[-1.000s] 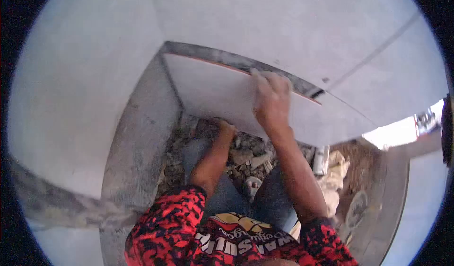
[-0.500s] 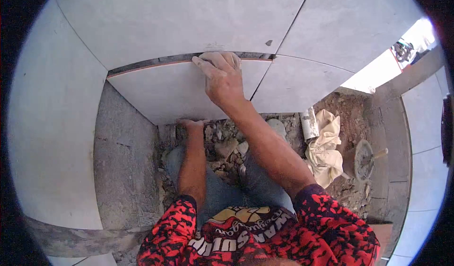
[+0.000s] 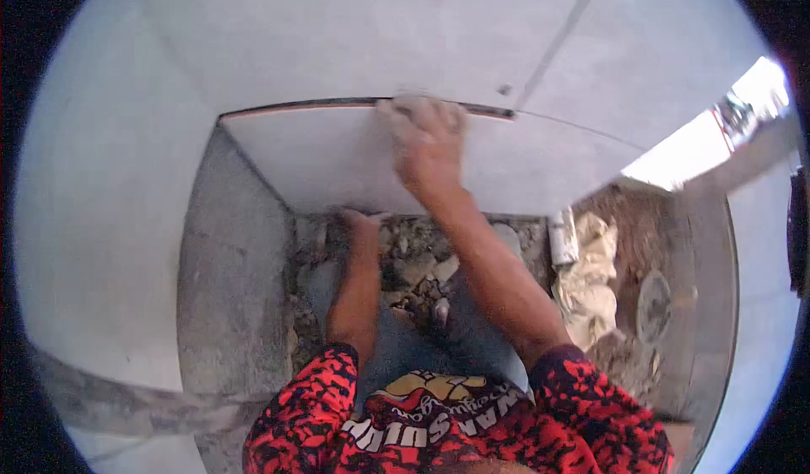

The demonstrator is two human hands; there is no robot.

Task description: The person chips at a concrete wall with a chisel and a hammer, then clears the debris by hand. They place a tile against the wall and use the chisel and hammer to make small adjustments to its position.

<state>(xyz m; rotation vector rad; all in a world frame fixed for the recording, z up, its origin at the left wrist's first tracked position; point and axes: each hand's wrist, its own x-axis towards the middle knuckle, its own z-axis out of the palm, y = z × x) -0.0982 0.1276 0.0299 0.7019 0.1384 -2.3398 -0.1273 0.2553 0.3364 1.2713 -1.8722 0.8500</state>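
A large pale wall tile (image 3: 325, 158) stands against the wall in the middle, with a thin reddish edge along its top. Between it and the upper tile (image 3: 354, 35) runs a narrow dark gap. My right hand (image 3: 428, 149), blurred and dusty, has its fingers hooked over the tile's top edge. Down at the tile's bottom edge is my left hand (image 3: 364, 218), its fingers mostly hidden under or behind the tile.
Rubble (image 3: 418, 267) covers the ground between my knees. To the right lie a white cylinder (image 3: 563, 236), a crumpled cream sack (image 3: 588, 284) and a round bucket (image 3: 654, 307). A bare grey wall section (image 3: 232, 263) is at the left.
The gap above the tile looks narrower, mostly toward its left end. Both hands stay on the tile's edges. The whole view has shifted slightly and is now blurred.
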